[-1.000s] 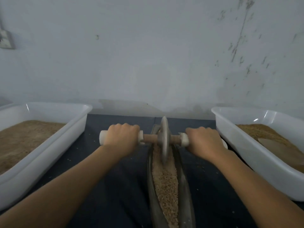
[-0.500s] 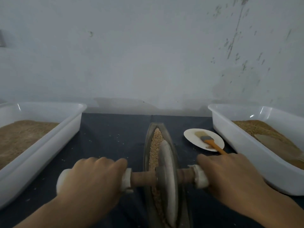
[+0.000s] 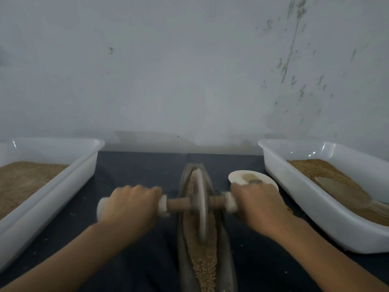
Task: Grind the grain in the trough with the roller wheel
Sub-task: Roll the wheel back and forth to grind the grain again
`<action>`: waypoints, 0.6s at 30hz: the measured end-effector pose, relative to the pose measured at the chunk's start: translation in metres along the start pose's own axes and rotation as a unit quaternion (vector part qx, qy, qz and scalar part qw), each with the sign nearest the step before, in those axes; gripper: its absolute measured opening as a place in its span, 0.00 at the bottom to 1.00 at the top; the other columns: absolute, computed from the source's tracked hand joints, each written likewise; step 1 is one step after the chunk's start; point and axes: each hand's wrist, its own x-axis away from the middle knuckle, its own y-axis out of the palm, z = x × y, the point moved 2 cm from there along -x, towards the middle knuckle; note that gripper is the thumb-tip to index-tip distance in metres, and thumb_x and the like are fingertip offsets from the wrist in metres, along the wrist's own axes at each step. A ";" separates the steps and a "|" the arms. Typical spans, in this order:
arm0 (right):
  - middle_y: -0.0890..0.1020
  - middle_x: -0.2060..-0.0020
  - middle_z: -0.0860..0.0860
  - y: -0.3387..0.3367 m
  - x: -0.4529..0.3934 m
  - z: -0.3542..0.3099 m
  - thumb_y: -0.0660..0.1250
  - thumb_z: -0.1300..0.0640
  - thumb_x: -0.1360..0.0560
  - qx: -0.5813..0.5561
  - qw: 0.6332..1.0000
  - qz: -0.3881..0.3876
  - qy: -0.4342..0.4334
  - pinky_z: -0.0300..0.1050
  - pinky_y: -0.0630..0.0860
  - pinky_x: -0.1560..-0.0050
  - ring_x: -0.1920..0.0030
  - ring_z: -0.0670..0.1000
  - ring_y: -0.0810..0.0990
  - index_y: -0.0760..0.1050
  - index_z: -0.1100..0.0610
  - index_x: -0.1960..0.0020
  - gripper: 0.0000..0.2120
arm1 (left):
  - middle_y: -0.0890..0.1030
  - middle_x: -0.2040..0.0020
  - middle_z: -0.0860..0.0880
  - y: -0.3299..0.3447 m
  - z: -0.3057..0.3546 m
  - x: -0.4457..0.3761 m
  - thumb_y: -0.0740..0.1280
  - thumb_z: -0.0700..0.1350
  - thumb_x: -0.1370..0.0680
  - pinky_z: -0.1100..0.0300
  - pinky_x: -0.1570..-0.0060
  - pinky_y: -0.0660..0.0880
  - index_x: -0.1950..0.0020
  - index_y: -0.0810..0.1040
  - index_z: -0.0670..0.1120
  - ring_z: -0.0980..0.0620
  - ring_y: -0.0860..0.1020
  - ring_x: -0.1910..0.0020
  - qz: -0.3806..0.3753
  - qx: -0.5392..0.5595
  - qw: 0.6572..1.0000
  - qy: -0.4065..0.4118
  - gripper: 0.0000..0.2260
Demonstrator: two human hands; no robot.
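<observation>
Mid-grind — left hand (image 3: pixel 131 204) and right hand (image 3: pixel 255 204) clamped on roller wheel (image 3: pixel 201 204) axle, wheel mid-trough (image 3: pixel 182 239) — next stroke needs even downward pressure through the grain (image 3: pixel 205 262).

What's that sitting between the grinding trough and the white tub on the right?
In the head view, a small white plate with a brush head on it lies there on the dark cloth, partly hidden by the right hand gripping the roller's handle.
</observation>
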 end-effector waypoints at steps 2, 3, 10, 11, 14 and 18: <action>0.77 0.65 0.46 -0.019 0.027 -0.004 0.72 0.46 0.35 -0.008 0.999 -0.002 -0.038 0.41 0.58 0.69 0.66 0.46 0.71 0.58 0.44 0.59 0.21 | 0.70 0.64 0.57 -0.012 0.000 0.027 0.62 0.62 0.27 0.58 0.63 0.64 0.59 0.61 0.60 0.57 0.69 0.65 -0.050 0.029 0.998 0.015 0.11; 0.77 0.65 0.45 -0.029 0.038 -0.006 0.73 0.45 0.36 -0.018 0.999 -0.014 -0.044 0.39 0.58 0.71 0.67 0.45 0.69 0.56 0.43 0.59 0.23 | 0.70 0.63 0.58 -0.019 -0.001 0.037 0.61 0.63 0.27 0.59 0.63 0.63 0.59 0.61 0.61 0.58 0.68 0.65 -0.074 0.043 0.996 0.019 0.11; 0.74 0.63 0.45 -0.023 0.031 -0.009 0.66 0.45 0.27 -0.042 0.998 -0.035 0.001 0.41 0.59 0.69 0.65 0.47 0.67 0.58 0.44 0.57 0.15 | 0.69 0.65 0.57 -0.019 0.004 0.025 0.61 0.62 0.26 0.59 0.65 0.62 0.57 0.63 0.58 0.58 0.69 0.67 -0.024 -0.004 1.000 0.014 0.11; 0.74 0.64 0.46 -0.015 0.020 -0.008 0.67 0.46 0.28 -0.040 0.999 -0.011 0.010 0.42 0.58 0.69 0.65 0.48 0.68 0.59 0.45 0.57 0.16 | 0.68 0.66 0.57 -0.013 0.003 0.012 0.62 0.62 0.26 0.59 0.65 0.62 0.58 0.64 0.58 0.58 0.68 0.68 -0.023 0.006 1.000 0.003 0.11; 0.71 0.68 0.47 0.006 -0.019 -0.002 0.70 0.48 0.30 0.007 0.998 0.049 0.026 0.44 0.60 0.67 0.68 0.51 0.68 0.58 0.47 0.58 0.18 | 0.69 0.65 0.56 0.003 -0.003 -0.026 0.63 0.60 0.26 0.57 0.63 0.66 0.57 0.67 0.57 0.53 0.73 0.63 -0.003 0.024 0.999 -0.026 0.10; 0.79 0.63 0.49 0.015 -0.045 0.005 0.70 0.49 0.29 0.029 0.997 0.056 0.038 0.45 0.60 0.67 0.67 0.53 0.73 0.64 0.49 0.56 0.14 | 0.70 0.65 0.56 0.009 -0.003 -0.048 0.65 0.56 0.26 0.57 0.66 0.65 0.58 0.65 0.56 0.52 0.71 0.66 0.028 0.013 0.999 -0.030 0.10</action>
